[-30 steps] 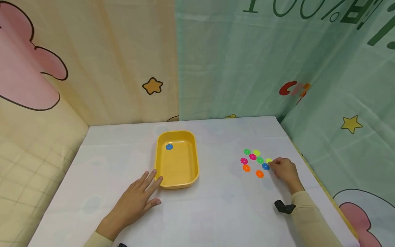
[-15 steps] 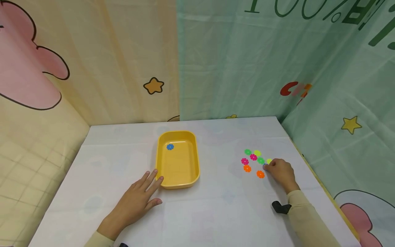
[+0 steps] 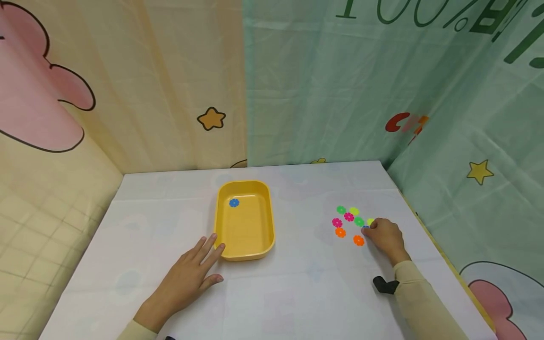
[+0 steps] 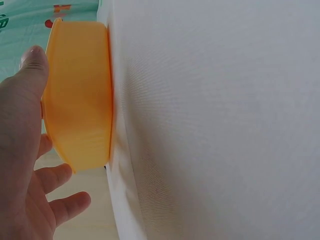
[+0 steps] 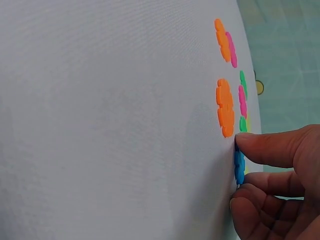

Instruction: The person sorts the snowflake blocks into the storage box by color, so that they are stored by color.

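My left hand [image 3: 185,278] rests its spread, fairly straight fingers on the near left corner of a yellow tray [image 3: 272,226]. Its thumb lies apart from the other fingers. One blue flower-shaped disc [image 3: 234,202] lies in the tray's far left part. At the right, my right hand [image 3: 387,238] pinches another blue flower-shaped disc [image 5: 240,166] at the table surface, thumb on one edge and fingertips on the opposite one. In the head view those fingers hide most of this disc. Around it lie an orange disc [image 3: 359,241], a green disc [image 3: 359,221] and a yellow disc [image 3: 370,221].
Several more discs, including a pink disc [image 3: 337,222], an orange disc [image 3: 340,232] and a green disc [image 3: 341,209], lie left of my right hand. A white cloth [image 3: 297,283] covers the table. Printed curtains [image 3: 314,94] hang behind it and along both sides.
My right hand has shifted slightly left, and its fingers now cover the blue disc that showed earlier. The left hand and the tray have stayed put.
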### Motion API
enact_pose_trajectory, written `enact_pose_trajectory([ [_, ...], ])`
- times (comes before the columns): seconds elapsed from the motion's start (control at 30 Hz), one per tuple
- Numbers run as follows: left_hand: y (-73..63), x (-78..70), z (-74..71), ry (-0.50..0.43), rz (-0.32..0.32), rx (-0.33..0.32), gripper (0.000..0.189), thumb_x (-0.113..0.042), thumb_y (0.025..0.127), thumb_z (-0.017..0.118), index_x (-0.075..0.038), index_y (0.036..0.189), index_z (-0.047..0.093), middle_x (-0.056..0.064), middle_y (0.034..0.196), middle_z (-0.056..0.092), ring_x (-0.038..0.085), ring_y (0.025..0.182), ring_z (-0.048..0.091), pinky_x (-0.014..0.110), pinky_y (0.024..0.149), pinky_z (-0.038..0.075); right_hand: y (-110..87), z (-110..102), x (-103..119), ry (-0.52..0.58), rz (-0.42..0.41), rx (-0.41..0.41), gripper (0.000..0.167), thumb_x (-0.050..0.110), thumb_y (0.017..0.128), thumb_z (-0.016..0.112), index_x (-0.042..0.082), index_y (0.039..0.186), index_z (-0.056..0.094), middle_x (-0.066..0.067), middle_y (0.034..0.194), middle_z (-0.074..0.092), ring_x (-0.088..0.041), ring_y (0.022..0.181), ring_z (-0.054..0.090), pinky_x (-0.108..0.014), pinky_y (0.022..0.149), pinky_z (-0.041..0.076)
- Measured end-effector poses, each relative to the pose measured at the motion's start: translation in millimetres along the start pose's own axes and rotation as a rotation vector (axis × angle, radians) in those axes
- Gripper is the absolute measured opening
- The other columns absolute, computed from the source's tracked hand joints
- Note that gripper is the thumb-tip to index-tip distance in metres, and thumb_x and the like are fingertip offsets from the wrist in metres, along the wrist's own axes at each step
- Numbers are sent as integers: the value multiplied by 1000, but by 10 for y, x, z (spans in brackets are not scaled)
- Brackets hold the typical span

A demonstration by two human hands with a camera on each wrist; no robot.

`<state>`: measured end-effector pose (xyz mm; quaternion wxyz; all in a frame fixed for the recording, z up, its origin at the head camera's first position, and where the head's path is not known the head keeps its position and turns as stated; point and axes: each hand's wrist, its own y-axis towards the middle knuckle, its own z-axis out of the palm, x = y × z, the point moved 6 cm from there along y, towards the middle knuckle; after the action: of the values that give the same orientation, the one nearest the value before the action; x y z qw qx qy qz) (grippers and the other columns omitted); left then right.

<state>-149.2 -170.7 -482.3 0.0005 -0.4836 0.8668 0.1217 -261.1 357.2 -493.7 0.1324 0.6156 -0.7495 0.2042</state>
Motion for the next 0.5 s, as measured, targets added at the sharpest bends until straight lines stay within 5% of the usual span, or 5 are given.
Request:
enact_pose_trajectory([
  [0.5, -7, -4, 1, 11, 26, -50, 75, -54, 95, 64, -15, 156, 44, 14, 166, 29, 41, 146, 37, 56, 106, 45, 24, -1, -12, 30, -6, -8, 31, 25, 91, 72, -4, 94, 61, -14, 84, 64, -29, 78, 59, -34, 62, 44],
])
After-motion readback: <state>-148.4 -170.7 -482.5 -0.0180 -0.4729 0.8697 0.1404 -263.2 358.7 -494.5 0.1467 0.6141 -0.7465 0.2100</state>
